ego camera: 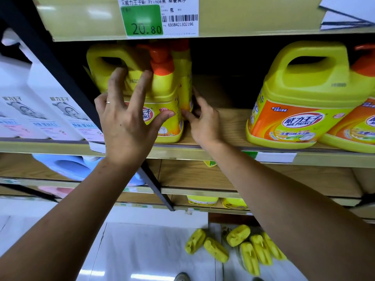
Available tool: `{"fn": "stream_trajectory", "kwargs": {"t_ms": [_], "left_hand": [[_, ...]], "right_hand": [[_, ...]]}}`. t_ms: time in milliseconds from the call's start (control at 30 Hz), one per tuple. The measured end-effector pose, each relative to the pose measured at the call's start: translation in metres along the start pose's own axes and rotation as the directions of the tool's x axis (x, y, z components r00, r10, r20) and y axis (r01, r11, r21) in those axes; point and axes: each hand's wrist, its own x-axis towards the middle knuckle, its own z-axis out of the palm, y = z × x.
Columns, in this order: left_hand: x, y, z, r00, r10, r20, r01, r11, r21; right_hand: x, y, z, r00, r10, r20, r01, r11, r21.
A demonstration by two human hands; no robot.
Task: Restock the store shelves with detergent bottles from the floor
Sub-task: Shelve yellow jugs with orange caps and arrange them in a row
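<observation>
while the detergent bottle stands upright on the shelf, straight ahead of both hands, its front is pressed by the spread, straight-fingered left hand and its right side touched by the right hand, whose grip cannot be told.

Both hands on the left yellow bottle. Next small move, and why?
Probably nudge the yellow bottle a little back and let go. The left hand lies spread flat on its front, the right hand touches its side, and it already stands on the shelf. Bare shelf beside it and the bottles on the floor await.
</observation>
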Motion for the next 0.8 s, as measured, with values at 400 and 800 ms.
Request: {"fn": "stream_trajectory", "kwargs": {"t_ms": [400, 800], "left_hand": [[0.0, -0.001, 0.001, 1.0, 0.016, -0.006, -0.016, 1.0, 0.018], [0.001, 0.0, 0.003, 1.0, 0.007, -0.005, -0.007, 1.0, 0.028]], "right_hand": [[0.005, -0.003, 0.004, 0.991, -0.101, 0.082, 0.102, 0.995, 0.0], [0.053, -0.007, -0.016, 0.824, 0.007, 0.567, -0.179, 0.952, 0.248]]}}
